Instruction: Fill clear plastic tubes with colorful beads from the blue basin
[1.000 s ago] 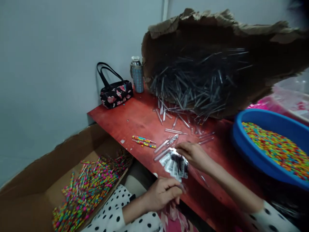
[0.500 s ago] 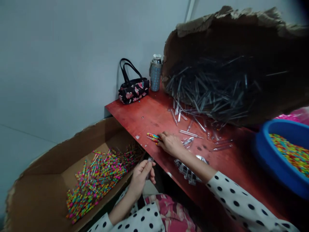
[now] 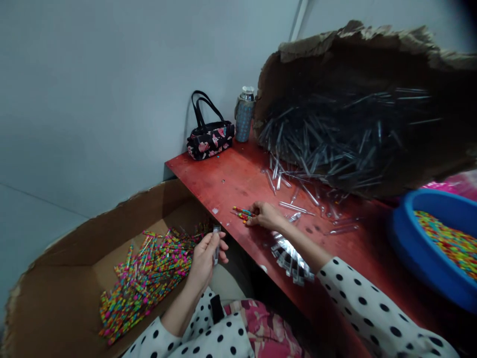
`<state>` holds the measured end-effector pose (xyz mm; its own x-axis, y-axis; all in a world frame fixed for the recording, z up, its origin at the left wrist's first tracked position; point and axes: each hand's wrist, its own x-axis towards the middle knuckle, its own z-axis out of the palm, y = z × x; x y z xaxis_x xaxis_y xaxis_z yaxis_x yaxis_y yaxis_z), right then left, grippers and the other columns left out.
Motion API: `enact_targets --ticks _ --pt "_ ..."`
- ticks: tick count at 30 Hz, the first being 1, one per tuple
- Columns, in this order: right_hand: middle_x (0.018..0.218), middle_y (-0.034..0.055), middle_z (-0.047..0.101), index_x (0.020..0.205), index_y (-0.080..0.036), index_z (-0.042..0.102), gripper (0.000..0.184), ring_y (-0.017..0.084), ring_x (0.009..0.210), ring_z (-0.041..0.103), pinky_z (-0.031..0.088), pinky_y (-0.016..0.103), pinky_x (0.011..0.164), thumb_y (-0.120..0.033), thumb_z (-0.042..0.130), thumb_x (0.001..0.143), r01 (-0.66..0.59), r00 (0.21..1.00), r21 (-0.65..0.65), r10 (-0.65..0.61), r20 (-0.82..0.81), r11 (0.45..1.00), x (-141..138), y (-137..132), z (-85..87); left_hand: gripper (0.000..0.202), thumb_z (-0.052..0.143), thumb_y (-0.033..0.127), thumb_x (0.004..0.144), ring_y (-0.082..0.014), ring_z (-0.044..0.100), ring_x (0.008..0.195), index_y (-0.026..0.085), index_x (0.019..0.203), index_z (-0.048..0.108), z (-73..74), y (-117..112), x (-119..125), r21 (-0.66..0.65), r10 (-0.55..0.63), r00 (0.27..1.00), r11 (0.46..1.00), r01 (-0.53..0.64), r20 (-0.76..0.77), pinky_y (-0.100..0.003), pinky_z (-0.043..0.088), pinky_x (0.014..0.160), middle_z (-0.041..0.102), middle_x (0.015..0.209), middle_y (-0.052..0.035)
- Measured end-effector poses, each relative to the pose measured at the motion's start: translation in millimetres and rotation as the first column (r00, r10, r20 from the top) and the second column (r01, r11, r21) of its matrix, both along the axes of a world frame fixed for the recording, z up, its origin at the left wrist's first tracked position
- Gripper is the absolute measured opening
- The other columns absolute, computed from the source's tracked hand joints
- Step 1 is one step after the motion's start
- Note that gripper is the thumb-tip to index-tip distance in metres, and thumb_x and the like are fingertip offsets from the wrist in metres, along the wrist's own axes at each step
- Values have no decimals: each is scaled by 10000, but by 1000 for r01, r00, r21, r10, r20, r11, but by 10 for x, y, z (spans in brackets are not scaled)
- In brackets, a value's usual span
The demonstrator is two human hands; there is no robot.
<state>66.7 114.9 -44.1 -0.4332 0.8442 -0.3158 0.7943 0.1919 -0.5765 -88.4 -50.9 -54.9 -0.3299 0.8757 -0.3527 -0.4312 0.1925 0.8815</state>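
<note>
My left hand (image 3: 204, 256) is closed round a small clear plastic piece (image 3: 216, 238), just off the table's edge; its exact kind is hard to make out. On the red table, my right hand (image 3: 267, 217) has its fingers closed at the right ends of a few thin clear tubes filled with colourful candies (image 3: 244, 214). Below the right forearm lies a fanned row of clear plastic pieces (image 3: 292, 261). Several unfilled clear tubes (image 3: 296, 208) are scattered beyond that hand.
At the left, a cardboard box (image 3: 55, 293) holds many candy-filled tubes. A large torn carton (image 3: 270, 74) of clear tubes lies tipped on the table (image 3: 208, 186). A blue tub (image 3: 404, 248) of candies stands right. A floral handbag (image 3: 210, 141) and a flask (image 3: 244, 117) sit at the back.
My left hand has moved left, towards the cardboard box, and the clear piece in it now shows more. My right hand stays at the candy-filled tubes, slightly farther right in view.
</note>
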Motion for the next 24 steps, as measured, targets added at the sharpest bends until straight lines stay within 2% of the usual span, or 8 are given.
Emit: enact_targets --ticks 7,10,13,17,21,24 --pt "601 -37 568 726 -193 600 316 120 560 494 281 224 488 -417 746 557 34 988 -83 -46 -147 996 103 91 -113 369 589 440 793 -61 508 462 131 994 591 13 68 20 16 -9 995 1000 7 101 -214 496 407 616 832 -29" --pt "574 -43 542 702 -180 587 299 108 536 466 279 225 491 -435 710 608 66 954 -114 -96 -284 991 174 59 -37 376 576 437 805 -63 514 472 126 1017 590 47 101 59 10 -38 984 999 37 174 -217 505 419 626 853 -45" --pt "577 -44 527 681 -166 569 333 97 533 449 304 230 512 -458 713 610 88 865 -205 -177 -469 975 261 -62 122 370 566 431 815 -67 520 474 127 1024 590 79 143 109 30 -76 975 997 71 208 -219 509 427 632 843 -47" --pt "609 -37 532 706 -162 584 330 84 520 450 323 227 505 -421 748 584 103 736 -397 -338 -586 912 403 -307 267 378 582 427 803 -79 529 471 128 1035 586 120 193 173 54 -103 972 994 93 213 -225 505 417 634 816 -41" --pt "652 -25 559 753 -163 580 344 89 550 500 362 220 517 -396 765 579 131 600 -577 -527 -602 806 513 -529 227 381 625 408 772 -71 525 464 131 1030 585 137 239 196 65 -116 973 992 105 201 -220 505 424 631 807 -30" --pt "654 -32 557 781 -168 571 375 86 554 503 389 221 537 -384 784 560 135 512 -660 -622 -592 739 537 -653 173 342 669 385 732 -61 518 461 141 961 595 140 325 173 64 -95 986 994 87 137 -205 497 424 623 770 -4"
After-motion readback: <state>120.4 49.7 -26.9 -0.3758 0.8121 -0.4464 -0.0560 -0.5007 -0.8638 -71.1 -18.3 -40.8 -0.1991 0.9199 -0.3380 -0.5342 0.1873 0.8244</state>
